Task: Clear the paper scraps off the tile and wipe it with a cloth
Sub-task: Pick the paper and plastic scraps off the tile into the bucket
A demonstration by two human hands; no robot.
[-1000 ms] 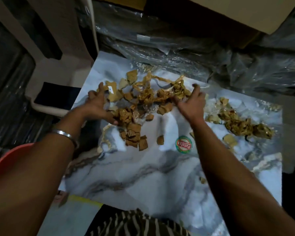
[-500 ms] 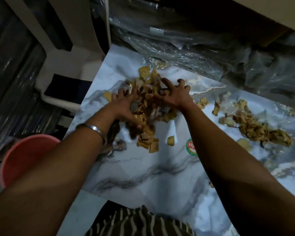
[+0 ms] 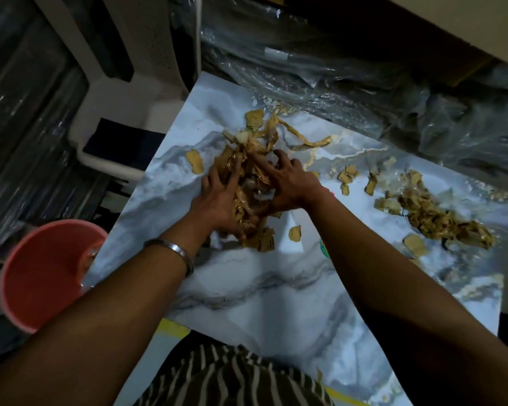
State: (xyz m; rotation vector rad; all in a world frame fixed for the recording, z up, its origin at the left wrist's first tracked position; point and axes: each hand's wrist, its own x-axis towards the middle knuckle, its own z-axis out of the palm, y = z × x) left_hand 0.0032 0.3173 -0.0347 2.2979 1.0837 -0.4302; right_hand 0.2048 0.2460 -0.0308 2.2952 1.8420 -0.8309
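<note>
Paper scraps [image 3: 251, 183]: one brown heap at centre frame on the marble tile [image 3: 276, 288], cupped between your left hand [image 3: 217, 200] and right hand [image 3: 288, 183], fingers of both curled into it from either side. A pink bucket [image 3: 41, 273] sits at lower left, just off the tile's edge, on your left hand's side, with nothing between. Second pile [image 3: 440, 218] at right, well apart and nearer your right hand; loose bits [image 3: 294, 233] lie between, plastic sheeting [image 3: 364, 83] along the top; no cloth in view.

Both hands, left [image 3: 217, 197] and right [image 3: 288, 183], clasp a heap of paper scraps [image 3: 251, 171] on the marble tile [image 3: 276, 288].
</note>
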